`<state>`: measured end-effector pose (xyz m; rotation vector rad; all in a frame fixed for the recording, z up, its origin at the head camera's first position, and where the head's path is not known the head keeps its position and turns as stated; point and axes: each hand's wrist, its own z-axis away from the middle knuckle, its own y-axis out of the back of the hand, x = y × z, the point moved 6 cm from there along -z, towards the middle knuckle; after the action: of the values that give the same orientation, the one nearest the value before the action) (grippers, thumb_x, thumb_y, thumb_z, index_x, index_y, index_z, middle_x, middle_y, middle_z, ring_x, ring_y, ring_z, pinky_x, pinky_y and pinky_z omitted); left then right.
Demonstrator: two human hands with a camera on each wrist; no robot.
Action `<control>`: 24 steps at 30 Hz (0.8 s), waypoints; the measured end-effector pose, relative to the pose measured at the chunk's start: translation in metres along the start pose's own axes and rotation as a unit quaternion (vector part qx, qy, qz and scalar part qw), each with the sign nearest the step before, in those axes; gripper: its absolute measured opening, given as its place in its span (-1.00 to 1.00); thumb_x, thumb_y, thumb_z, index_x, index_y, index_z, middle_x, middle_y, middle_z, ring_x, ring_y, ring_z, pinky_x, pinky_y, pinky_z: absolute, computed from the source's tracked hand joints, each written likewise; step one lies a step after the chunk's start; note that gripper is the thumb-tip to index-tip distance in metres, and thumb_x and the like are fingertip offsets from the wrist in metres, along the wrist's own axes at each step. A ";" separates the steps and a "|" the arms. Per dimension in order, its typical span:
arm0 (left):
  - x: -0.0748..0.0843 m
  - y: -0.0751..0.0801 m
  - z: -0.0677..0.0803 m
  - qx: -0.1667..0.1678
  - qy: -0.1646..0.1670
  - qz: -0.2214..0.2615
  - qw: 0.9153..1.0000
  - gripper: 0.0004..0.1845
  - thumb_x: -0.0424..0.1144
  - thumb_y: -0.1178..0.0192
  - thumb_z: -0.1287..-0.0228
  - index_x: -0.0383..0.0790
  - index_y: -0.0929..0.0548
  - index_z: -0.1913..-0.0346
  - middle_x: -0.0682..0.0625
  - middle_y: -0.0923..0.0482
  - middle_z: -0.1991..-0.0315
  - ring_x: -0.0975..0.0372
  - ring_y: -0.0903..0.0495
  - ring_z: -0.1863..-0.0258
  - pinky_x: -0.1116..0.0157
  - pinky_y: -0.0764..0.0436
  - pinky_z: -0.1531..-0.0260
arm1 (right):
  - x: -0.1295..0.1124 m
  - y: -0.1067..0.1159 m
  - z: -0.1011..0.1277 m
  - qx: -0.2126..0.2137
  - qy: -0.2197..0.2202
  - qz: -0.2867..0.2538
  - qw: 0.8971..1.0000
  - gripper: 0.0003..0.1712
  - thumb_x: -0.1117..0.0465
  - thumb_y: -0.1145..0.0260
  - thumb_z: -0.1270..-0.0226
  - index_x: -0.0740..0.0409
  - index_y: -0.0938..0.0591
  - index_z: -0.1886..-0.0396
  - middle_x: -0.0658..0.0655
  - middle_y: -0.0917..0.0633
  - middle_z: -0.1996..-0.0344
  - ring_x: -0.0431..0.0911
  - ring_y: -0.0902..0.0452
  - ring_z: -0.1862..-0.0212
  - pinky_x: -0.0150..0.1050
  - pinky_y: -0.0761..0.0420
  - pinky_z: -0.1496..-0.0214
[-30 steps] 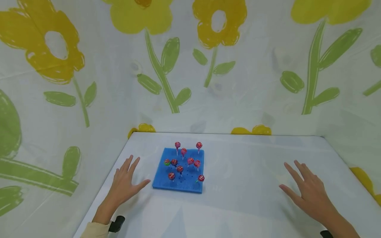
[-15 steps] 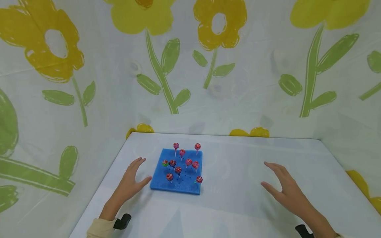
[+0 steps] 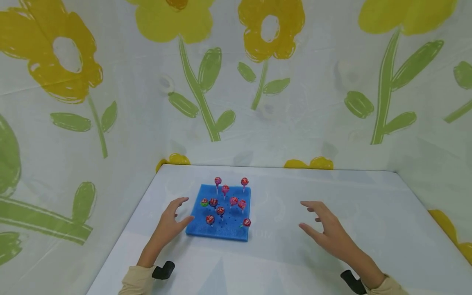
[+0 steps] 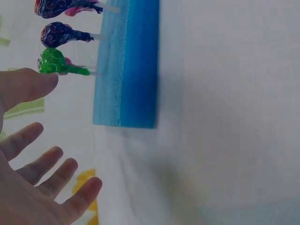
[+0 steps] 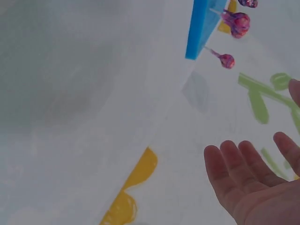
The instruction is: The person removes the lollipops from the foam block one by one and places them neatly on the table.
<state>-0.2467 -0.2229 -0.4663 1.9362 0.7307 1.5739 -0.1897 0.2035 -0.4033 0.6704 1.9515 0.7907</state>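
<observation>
Blue foam block [image 3: 220, 217] studded with upright lollipops [image 3: 234, 200], on white counter [image 3: 368, 205]. Left hand [image 3: 170, 223] open, empty, thumb just beside block's left edge. Right hand [image 3: 328, 233] open, empty, well apart to its right.

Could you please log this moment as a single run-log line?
left hand: open, beside blue foam block | right hand: open, above table | lollipops: upright in block, none held
</observation>
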 end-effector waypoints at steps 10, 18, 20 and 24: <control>-0.006 -0.018 -0.011 0.006 0.083 0.047 0.995 -0.35 -0.22 -0.32 -0.17 -0.15 -0.33 -0.32 -0.21 -0.31 -0.28 -0.08 -0.37 -0.20 -0.05 -0.52 -0.02 | -0.015 -0.039 -0.015 -0.046 -0.023 -0.068 0.996 -0.41 0.12 -0.40 -0.18 -0.01 -0.43 -0.21 -0.02 -0.52 -0.08 -0.07 -0.48 -0.04 -0.17 -0.61 0.10; -0.013 -0.033 -0.017 0.000 0.114 0.064 0.991 -0.37 -0.27 -0.33 -0.15 -0.17 -0.38 -0.30 -0.25 -0.39 -0.19 -0.08 -0.40 -0.16 -0.07 -0.49 -0.05 | -0.027 -0.075 -0.026 -0.078 -0.083 -0.110 0.987 -0.44 0.16 -0.44 -0.13 -0.01 -0.48 -0.14 0.02 -0.57 -0.03 -0.07 -0.51 0.00 -0.17 -0.61 0.08; -0.015 -0.035 -0.017 -0.002 0.120 0.068 0.990 -0.36 -0.30 -0.33 -0.13 -0.20 -0.38 -0.30 -0.27 -0.40 -0.17 -0.09 -0.41 -0.14 -0.08 -0.47 -0.05 | -0.032 -0.083 -0.029 -0.084 -0.081 -0.130 0.985 -0.44 0.20 -0.44 -0.12 0.02 -0.48 -0.13 0.05 -0.57 -0.02 -0.05 -0.52 0.01 -0.16 -0.62 0.09; -0.017 -0.039 -0.018 -0.012 0.133 0.070 0.989 -0.36 -0.33 -0.32 -0.13 -0.28 -0.38 -0.30 -0.29 -0.39 -0.18 -0.12 -0.39 -0.15 -0.10 -0.43 -0.09 | -0.040 -0.097 -0.034 -0.096 -0.061 -0.175 0.978 -0.46 0.28 -0.43 -0.11 0.04 -0.48 -0.10 0.11 -0.58 0.01 -0.01 -0.55 0.05 -0.21 -0.63 0.12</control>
<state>-0.2697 -0.2059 -0.5017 1.8139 0.6904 1.9442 -0.2155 0.1031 -0.4414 0.2425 1.7874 0.6876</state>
